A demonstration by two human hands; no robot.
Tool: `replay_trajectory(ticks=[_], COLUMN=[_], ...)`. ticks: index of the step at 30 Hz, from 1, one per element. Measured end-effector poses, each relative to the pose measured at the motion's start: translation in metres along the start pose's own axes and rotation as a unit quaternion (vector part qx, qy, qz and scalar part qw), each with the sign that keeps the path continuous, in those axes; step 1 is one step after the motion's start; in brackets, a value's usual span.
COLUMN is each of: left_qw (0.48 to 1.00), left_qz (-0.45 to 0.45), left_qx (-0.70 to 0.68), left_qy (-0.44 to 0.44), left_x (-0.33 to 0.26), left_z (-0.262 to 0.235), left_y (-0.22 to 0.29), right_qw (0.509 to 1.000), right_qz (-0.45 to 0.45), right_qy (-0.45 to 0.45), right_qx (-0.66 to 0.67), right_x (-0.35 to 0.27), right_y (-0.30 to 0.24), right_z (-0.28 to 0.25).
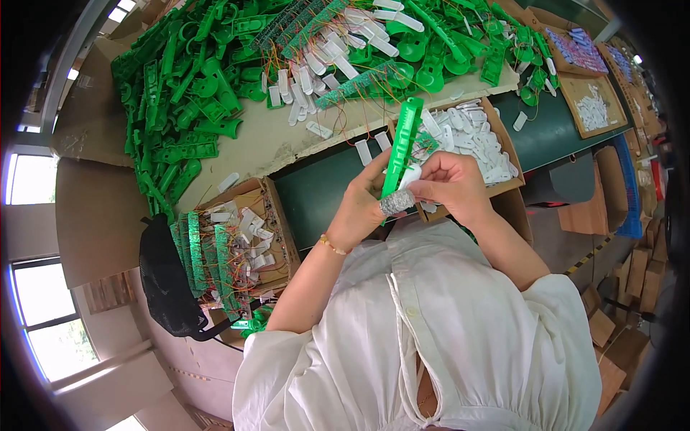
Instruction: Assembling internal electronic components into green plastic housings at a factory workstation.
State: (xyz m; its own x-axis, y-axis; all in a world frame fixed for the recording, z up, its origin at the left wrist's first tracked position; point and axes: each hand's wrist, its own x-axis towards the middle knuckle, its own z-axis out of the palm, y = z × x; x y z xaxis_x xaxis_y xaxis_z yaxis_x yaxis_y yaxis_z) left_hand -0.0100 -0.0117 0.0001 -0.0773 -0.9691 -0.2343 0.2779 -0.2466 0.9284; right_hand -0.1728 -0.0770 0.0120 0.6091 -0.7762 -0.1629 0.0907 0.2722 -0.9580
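Note:
In front of my chest, my left hand (359, 207) is closed around a long green plastic shell (404, 147), which stands tilted with its ribbed inner side showing. A silvery-grey wrap (397, 202) covers my left thumb. My right hand (460, 188) pinches a small white plastic piece (410, 176) against the lower part of the shell; its fingers hide part of the piece. Beside the shell, a small green circuit board (426, 144) with thin wires shows just above my right fingers. Whether the board is joined to the white piece, I cannot tell.
A big heap of green shells (190, 97) covers the worktable (277, 147), with white wired pieces (334, 54) and circuit board strips (356, 85) among it. An open carton (507, 188) of white parts stands behind my right hand. Another carton (287, 237) at left holds wired boards.

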Motion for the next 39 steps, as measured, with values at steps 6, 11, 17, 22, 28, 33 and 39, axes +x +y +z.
replay_trajectory(ticks=[6, 11, 17, 22, 28, 33, 39], left_qw=[0.998, 0.977, 0.959, 0.942, 0.978, 0.996, 0.99], left_qz=[-0.046, 0.062, 0.035, 0.051, -0.043, 0.008, 0.08], left_qx=[-0.004, 0.201, 0.282, 0.332, 0.202, 0.046, 0.009], left_qy=[-0.03, -0.018, 0.006, -0.014, -0.015, 0.071, 0.118], left_x=[-0.006, -0.003, -0.005, -0.005, -0.012, -0.007, -0.004], left_z=[0.002, 0.001, 0.005, 0.009, -0.004, -0.039, -0.031], left_y=[0.008, -0.001, 0.007, 0.007, -0.001, -0.011, 0.007], right_qw=[0.999, 0.999, 1.0, 0.999, 0.991, 0.848, 0.777], right_qz=[-0.009, 0.009, 0.006, 0.012, 0.033, -0.151, -0.344], right_qy=[-0.029, -0.025, -0.016, -0.019, -0.068, 0.169, 0.152], right_qx=[-0.035, -0.027, -0.012, -0.029, -0.109, -0.478, -0.505], right_x=[-0.006, -0.008, -0.005, -0.005, 0.005, 0.03, 0.031], right_y=[0.001, 0.0, -0.007, 0.001, 0.005, 0.026, 0.02], right_z=[0.003, 0.006, 0.006, 0.011, -0.005, -0.047, -0.03])
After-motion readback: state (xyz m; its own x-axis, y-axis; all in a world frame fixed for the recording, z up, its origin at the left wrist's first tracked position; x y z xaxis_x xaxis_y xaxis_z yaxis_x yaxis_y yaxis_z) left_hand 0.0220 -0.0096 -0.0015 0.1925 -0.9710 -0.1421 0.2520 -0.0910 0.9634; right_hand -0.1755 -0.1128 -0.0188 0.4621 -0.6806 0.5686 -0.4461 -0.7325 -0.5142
